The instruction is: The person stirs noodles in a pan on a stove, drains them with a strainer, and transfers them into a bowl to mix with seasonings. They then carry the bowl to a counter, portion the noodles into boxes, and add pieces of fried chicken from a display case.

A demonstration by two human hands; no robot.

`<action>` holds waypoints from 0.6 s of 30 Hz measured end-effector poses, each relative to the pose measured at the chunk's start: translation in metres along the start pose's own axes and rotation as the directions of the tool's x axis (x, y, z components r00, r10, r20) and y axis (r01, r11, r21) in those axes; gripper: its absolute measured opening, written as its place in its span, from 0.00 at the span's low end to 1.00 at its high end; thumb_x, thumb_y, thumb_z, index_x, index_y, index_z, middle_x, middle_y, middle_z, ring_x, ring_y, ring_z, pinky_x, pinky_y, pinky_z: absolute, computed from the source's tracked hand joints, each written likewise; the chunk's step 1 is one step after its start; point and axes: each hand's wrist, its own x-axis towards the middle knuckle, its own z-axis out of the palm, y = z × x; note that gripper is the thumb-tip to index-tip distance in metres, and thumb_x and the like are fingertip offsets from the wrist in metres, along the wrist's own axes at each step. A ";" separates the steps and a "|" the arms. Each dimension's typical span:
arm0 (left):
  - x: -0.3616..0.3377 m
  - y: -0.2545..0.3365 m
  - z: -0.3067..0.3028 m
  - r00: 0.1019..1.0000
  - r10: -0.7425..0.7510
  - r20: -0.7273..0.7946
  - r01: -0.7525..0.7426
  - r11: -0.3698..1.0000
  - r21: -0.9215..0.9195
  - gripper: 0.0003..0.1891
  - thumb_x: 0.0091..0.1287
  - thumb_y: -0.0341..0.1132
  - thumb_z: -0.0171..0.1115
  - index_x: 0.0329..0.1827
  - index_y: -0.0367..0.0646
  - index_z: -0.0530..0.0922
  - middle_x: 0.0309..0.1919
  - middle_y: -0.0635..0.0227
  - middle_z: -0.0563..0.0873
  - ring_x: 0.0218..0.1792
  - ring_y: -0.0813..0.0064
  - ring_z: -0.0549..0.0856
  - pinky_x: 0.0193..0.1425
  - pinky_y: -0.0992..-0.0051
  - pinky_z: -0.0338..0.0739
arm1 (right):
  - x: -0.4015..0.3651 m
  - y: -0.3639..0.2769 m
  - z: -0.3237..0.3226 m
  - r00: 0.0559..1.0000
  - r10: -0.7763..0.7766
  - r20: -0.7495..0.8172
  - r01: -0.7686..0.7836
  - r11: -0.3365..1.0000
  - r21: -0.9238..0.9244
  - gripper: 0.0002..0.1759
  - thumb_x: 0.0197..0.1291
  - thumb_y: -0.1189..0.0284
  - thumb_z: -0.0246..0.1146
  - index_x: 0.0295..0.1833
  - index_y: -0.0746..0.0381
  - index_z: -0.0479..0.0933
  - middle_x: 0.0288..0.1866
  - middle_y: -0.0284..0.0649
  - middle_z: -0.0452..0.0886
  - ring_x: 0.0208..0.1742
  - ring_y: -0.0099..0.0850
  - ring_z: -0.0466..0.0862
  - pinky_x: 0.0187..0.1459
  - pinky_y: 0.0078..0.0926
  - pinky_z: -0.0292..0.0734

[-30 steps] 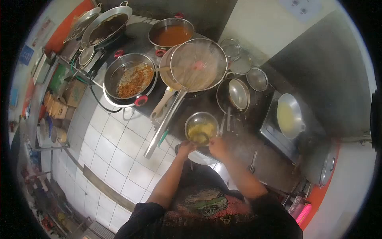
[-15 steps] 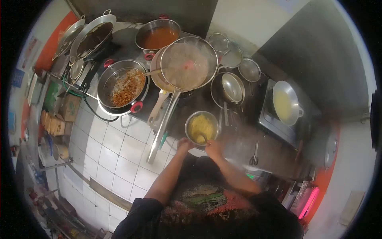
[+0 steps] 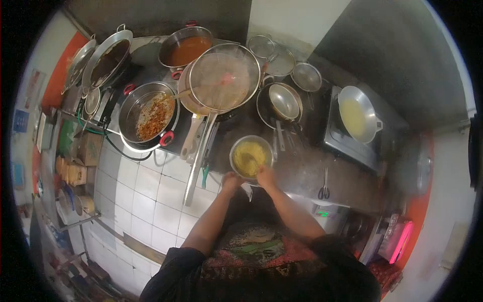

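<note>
A round metal bowl (image 3: pixel 232 160) of yellow mixture (image 3: pixel 248 155) stands near the counter's front edge, close to my body. At its near left rim my left hand (image 3: pixel 231 182) is closed, gripping the edge. My right hand (image 3: pixel 266 176) is closed over the near right side, around the handle of a spoon (image 3: pixel 255 162) whose lower end is in the mixture. My fingers hide most of the handle. Something white, perhaps a cloth (image 3: pixel 247 190), shows just below the bowl between my hands.
A large long-handled strainer (image 3: pixel 198 156) rests over a pot on the left. Nearby are a pan with brown crumbs (image 3: pixel 155 118) and a pot of orange liquid (image 3: pixel 190 50). To the right lie scissors (image 3: pixel 324 186) and a wok with yellow liquid (image 3: pixel 354 118) on a stove.
The view has swung slightly, so the counter items sit further left. The spoon has shifted within the bowl as my right hand stirs; my left hand stays at the rim.
</note>
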 end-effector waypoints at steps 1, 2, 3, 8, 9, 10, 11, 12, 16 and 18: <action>0.007 -0.008 -0.002 0.998 0.059 0.007 -0.059 0.997 0.059 0.11 0.69 0.32 0.55 0.49 0.34 0.69 0.34 0.55 0.82 0.36 0.63 0.86 0.41 0.65 0.84 | 0.004 -0.001 -0.001 1.000 0.020 0.001 -0.020 1.000 0.001 0.10 0.54 0.71 0.57 0.37 0.65 0.80 0.41 0.54 0.81 0.46 0.52 0.81 0.47 0.47 0.74; 0.015 -0.014 -0.001 0.999 0.052 -0.001 -0.052 0.998 0.024 0.11 0.69 0.31 0.55 0.48 0.34 0.69 0.34 0.54 0.82 0.36 0.63 0.86 0.41 0.65 0.84 | 0.003 0.003 -0.002 0.999 0.029 0.013 -0.029 0.999 0.019 0.10 0.54 0.71 0.56 0.37 0.65 0.80 0.40 0.54 0.81 0.45 0.52 0.81 0.47 0.47 0.74; 0.016 -0.010 0.000 0.999 0.045 -0.008 -0.045 0.999 -0.011 0.11 0.69 0.31 0.55 0.48 0.34 0.69 0.34 0.54 0.82 0.36 0.63 0.86 0.41 0.66 0.84 | 0.000 0.016 0.001 0.999 0.037 0.024 -0.037 0.999 0.035 0.11 0.55 0.70 0.56 0.37 0.64 0.80 0.40 0.54 0.81 0.45 0.52 0.81 0.47 0.47 0.74; 0.020 -0.027 -0.002 0.962 0.271 -0.003 -0.269 0.954 0.134 0.15 0.61 0.42 0.62 0.34 0.35 0.80 0.30 0.61 0.85 0.29 0.70 0.85 0.35 0.70 0.78 | -0.011 0.028 0.014 0.993 -0.096 0.061 0.097 0.995 -0.010 0.12 0.56 0.70 0.58 0.41 0.65 0.80 0.38 0.54 0.82 0.40 0.51 0.82 0.42 0.46 0.74; 0.021 -0.033 -0.002 0.955 0.296 0.009 -0.294 0.944 0.149 0.16 0.60 0.44 0.63 0.32 0.36 0.82 0.29 0.62 0.85 0.28 0.72 0.84 0.33 0.71 0.77 | -0.006 0.020 0.008 0.996 -0.086 0.036 0.086 0.996 -0.007 0.12 0.56 0.70 0.58 0.41 0.65 0.80 0.38 0.54 0.82 0.41 0.50 0.82 0.42 0.45 0.74; 0.012 -0.019 0.000 0.985 0.172 -0.008 -0.172 0.985 -0.010 0.16 0.61 0.44 0.63 0.31 0.36 0.82 0.28 0.62 0.85 0.27 0.72 0.84 0.33 0.71 0.77 | 0.001 0.009 -0.001 0.997 -0.079 0.009 0.079 0.997 -0.002 0.12 0.56 0.70 0.58 0.42 0.65 0.80 0.39 0.54 0.82 0.42 0.50 0.82 0.42 0.45 0.74; 0.003 -0.004 0.002 0.999 0.047 -0.007 -0.048 0.984 -0.169 0.16 0.61 0.44 0.62 0.31 0.36 0.82 0.28 0.62 0.85 0.27 0.72 0.84 0.32 0.71 0.77 | 0.005 -0.002 -0.011 0.997 -0.074 -0.018 0.074 0.997 0.006 0.12 0.56 0.70 0.58 0.42 0.64 0.80 0.40 0.55 0.82 0.43 0.50 0.82 0.42 0.44 0.74; -0.001 0.006 0.003 1.000 0.003 -0.021 -0.006 0.986 -0.167 0.16 0.61 0.44 0.62 0.30 0.36 0.82 0.27 0.62 0.85 0.27 0.73 0.84 0.32 0.72 0.77 | 0.010 0.002 -0.009 0.999 -0.052 -0.013 0.052 0.998 0.020 0.12 0.57 0.70 0.57 0.43 0.64 0.80 0.40 0.54 0.82 0.43 0.50 0.81 0.42 0.44 0.74; -0.007 0.022 0.005 0.995 -0.083 -0.063 0.068 0.975 -0.211 0.13 0.65 0.37 0.59 0.42 0.33 0.76 0.32 0.57 0.84 0.32 0.66 0.86 0.37 0.68 0.82 | 0.026 0.038 -0.026 0.965 -0.100 0.242 0.118 0.991 -0.058 0.13 0.57 0.70 0.56 0.44 0.64 0.79 0.42 0.55 0.81 0.45 0.51 0.81 0.42 0.44 0.73; -0.008 0.027 0.007 0.993 -0.093 -0.069 0.073 0.967 -0.244 0.13 0.68 0.34 0.57 0.49 0.32 0.73 0.36 0.55 0.84 0.35 0.62 0.87 0.40 0.67 0.85 | 0.025 0.037 -0.039 0.957 -0.119 0.266 0.136 0.990 -0.046 0.13 0.57 0.70 0.57 0.45 0.64 0.78 0.43 0.55 0.81 0.45 0.52 0.81 0.42 0.44 0.73</action>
